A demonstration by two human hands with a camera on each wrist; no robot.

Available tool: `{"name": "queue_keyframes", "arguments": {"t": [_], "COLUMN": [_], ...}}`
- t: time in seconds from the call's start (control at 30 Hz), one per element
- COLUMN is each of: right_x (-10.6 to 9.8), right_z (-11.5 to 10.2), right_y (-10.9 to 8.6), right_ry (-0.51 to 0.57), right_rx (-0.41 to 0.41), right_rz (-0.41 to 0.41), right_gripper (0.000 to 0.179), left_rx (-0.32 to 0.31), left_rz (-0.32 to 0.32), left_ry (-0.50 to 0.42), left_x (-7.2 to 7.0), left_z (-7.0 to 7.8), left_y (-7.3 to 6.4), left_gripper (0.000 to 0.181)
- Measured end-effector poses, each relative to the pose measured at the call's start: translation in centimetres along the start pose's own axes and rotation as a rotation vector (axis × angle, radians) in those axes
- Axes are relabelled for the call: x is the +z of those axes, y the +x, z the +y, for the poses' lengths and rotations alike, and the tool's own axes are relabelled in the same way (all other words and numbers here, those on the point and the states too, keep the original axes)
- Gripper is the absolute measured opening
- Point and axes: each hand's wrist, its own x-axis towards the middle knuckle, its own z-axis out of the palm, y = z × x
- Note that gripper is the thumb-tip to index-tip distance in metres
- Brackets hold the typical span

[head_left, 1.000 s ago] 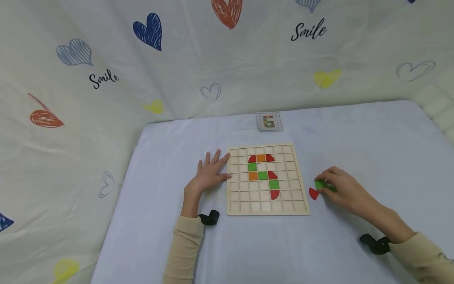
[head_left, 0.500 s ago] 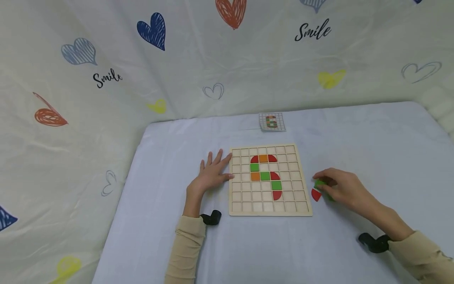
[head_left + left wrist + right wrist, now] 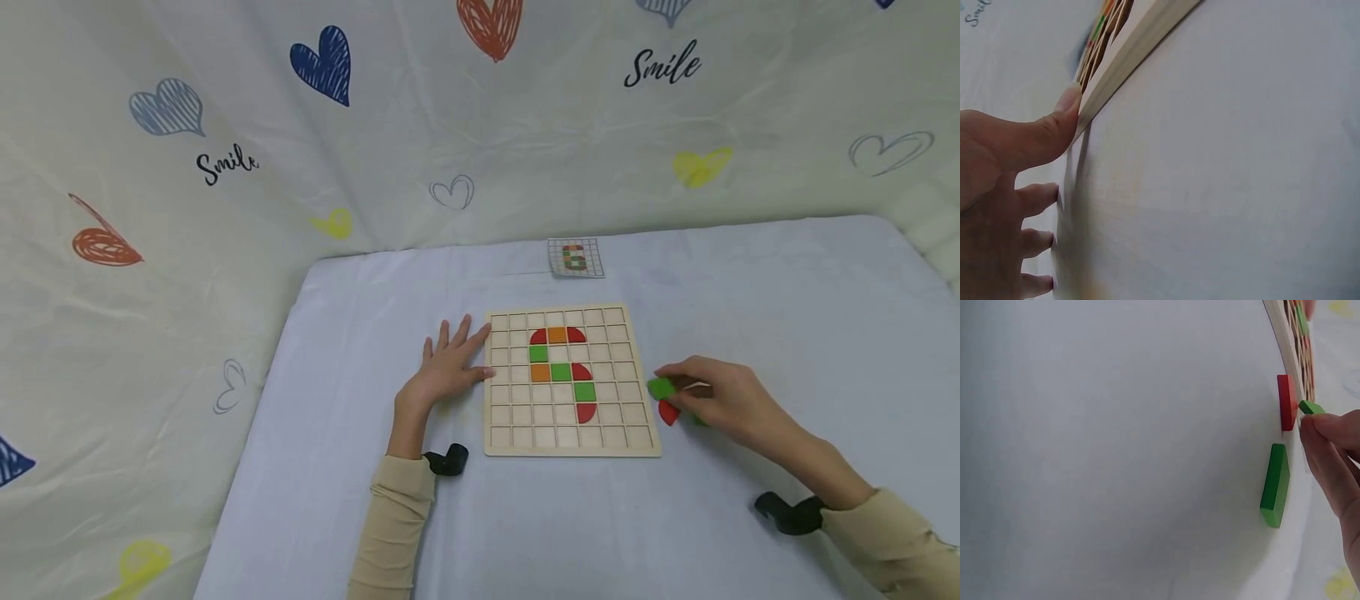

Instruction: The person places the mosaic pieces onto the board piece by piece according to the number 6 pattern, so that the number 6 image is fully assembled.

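Observation:
A wooden grid board (image 3: 525, 437) lies on the white cloth with red, orange and green pieces set in several of its squares. My left hand (image 3: 444, 371) is spread flat at the board's left side, thumb and index finger touching its edge. In the left wrist view the thumb (image 3: 1054, 128) rests on the board's rim. Beside the board's right edge my right hand (image 3: 712, 387) pinches a green tile (image 3: 661, 388) between thumb and fingers. Just below that tile lies a red quarter-circle piece (image 3: 668, 412). Another green tile (image 3: 1276, 485) lies on the cloth, mostly hidden by the hand in the head view.
A small printed card (image 3: 575, 258) with a coloured grid pattern lies behind the board. A white curtain (image 3: 555, 133) printed with hearts and words hangs at the table's far edge. Black wrist devices (image 3: 790, 513) sit near both sleeves.
The right hand has picked up the green tile and shifted it slightly left, toward the board. The left hand stays at the board's edge.

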Motion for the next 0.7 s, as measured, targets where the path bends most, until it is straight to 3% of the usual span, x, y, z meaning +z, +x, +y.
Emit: {"name": "queue_keyframes", "arguments": {"t": [0.23, 0.5, 0.7], "right_x": [0.4, 1.2, 1.8], "right_z": [-0.8, -2.2, -3.1], "right_y": [0.4, 1.4, 2.1], "right_ry": [0.034, 0.130, 0.143], "right_rx": [0.023, 0.094, 0.116], "right_rz": [0.001, -0.069, -0.111], "right_gripper": [0.036, 0.035, 0.036], "left_rx": [-0.002, -0.005, -0.012], "left_rz": [0.001, -0.002, -0.001], "left_ry": [0.010, 0.014, 0.020], "left_x": [-0.1, 0.0, 0.0], "left_z": [0.1, 0.1, 0.0], "left_y": [0.0, 0.0, 0.1], "left_gripper": [0.077, 0.077, 0.078]}}
